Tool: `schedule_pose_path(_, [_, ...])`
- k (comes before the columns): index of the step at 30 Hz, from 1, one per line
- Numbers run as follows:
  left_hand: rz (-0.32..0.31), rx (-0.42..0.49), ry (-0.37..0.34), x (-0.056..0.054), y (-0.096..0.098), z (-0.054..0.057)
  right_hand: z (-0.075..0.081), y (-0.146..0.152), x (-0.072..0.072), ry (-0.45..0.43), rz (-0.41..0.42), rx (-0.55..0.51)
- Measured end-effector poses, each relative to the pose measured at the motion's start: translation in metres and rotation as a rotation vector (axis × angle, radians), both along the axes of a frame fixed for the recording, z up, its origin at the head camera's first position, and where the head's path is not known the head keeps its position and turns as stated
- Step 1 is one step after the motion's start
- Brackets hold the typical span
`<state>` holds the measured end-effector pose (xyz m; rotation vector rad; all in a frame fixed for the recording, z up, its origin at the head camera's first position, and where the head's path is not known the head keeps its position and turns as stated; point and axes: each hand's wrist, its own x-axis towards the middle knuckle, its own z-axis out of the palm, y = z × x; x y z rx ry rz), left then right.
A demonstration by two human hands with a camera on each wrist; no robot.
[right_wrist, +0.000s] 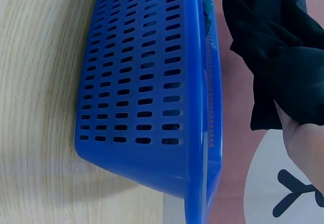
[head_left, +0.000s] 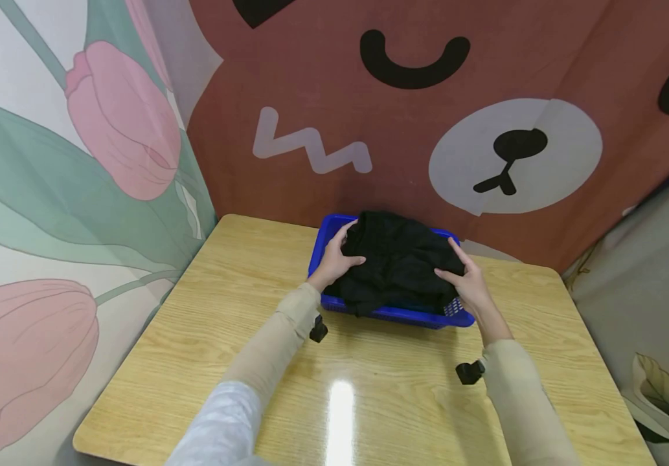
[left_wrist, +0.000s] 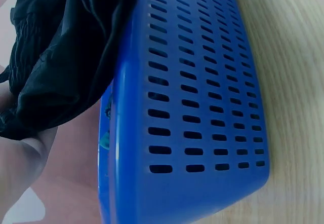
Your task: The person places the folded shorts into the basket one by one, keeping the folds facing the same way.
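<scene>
A folded or bunched black garment lies over the top of a blue perforated plastic basket. On its left side, my left hand holds the cloth, thumb on top and fingers at the far edge. My right hand holds the opposite side the same way. In the left wrist view, gathered stitching shows on the garment. The right wrist view shows the garment raised above the basket rim. Some dark teal cloth is partly visible inside the basket; the rest is hidden.
The basket stands near the back edge of a light wooden table. Right behind the table hangs a brown curtain with a bear face. A floral curtain borders the left side, and a pale curtain the right.
</scene>
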<state>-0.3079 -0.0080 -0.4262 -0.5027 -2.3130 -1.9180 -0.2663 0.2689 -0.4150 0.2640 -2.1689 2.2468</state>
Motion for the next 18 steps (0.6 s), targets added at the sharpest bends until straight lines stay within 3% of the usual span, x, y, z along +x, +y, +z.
schedule_pose_path(4, [0.035, -0.029, 0.006, -0.005, 0.001, -0.002, -0.004, -0.001, -0.008, 0.030, -0.040, 0.087])
schedule_pose_path(13, [0.123, -0.029, 0.034, -0.022, 0.003, 0.002, -0.008, -0.007, -0.022, 0.044, -0.090, 0.118])
schedule_pose_path(18, [0.137, -0.031, 0.020, -0.027, 0.003, 0.001, -0.012, -0.008, -0.027, 0.044, -0.099, 0.142])
